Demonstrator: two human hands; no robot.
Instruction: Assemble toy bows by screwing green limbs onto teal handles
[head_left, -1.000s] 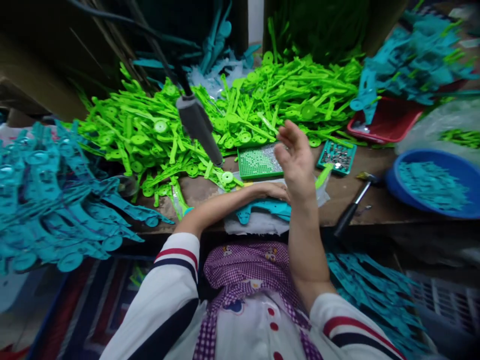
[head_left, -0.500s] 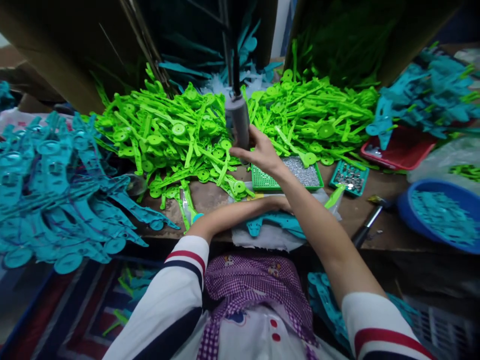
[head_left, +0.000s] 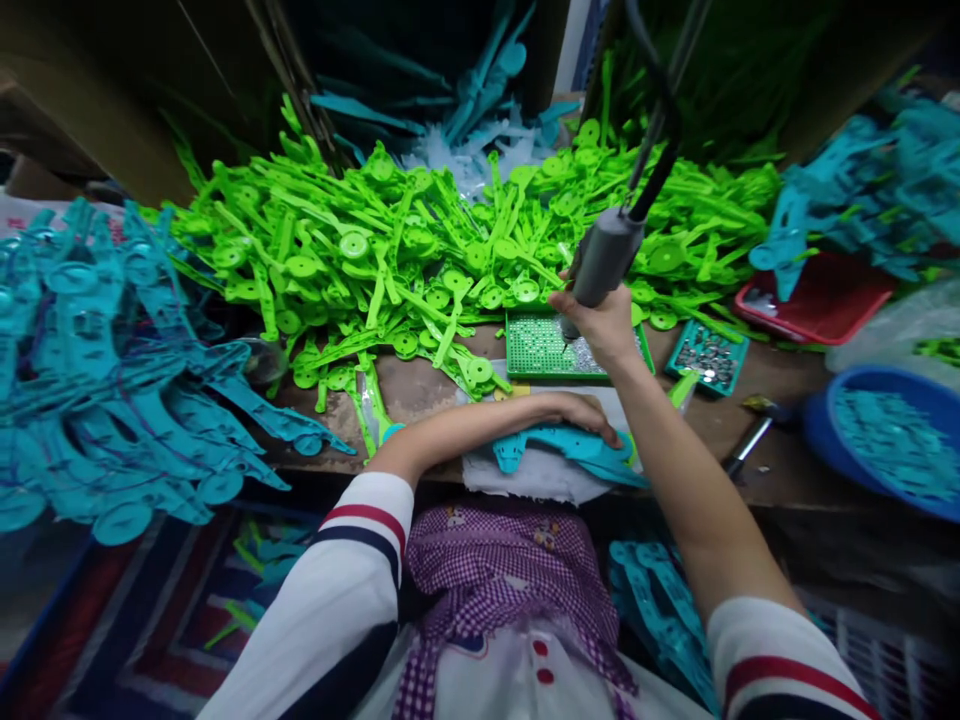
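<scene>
My right hand [head_left: 611, 328] is wrapped round a grey electric screwdriver [head_left: 606, 258] that hangs from a cord and rod. Its thin bit points down over the green perforated tray [head_left: 527, 350], which holds many small silver screws [head_left: 589, 358]. My left hand [head_left: 589, 414] lies over the right end of a long turquoise plastic piece [head_left: 555, 440], fingers curled onto it. That piece, shaped like a clip hanger part, rests on a white cloth [head_left: 510, 478] at the table's front edge. A bit of lime green plastic shows beside my left fingertips.
Lime green plastic arms [head_left: 360, 245] are heaped along the back. Turquoise pieces [head_left: 120, 400] pile up at left. To the right are a teal tray [head_left: 742, 362] of metal parts, a red tray [head_left: 844, 310], a hammer [head_left: 750, 440] and a blue basin [head_left: 821, 425].
My right hand has brought the screwdriver right and tilted it, its bit now over the screw tray. My left hand, previously hidden behind the right forearm, shows on the turquoise piece.
</scene>
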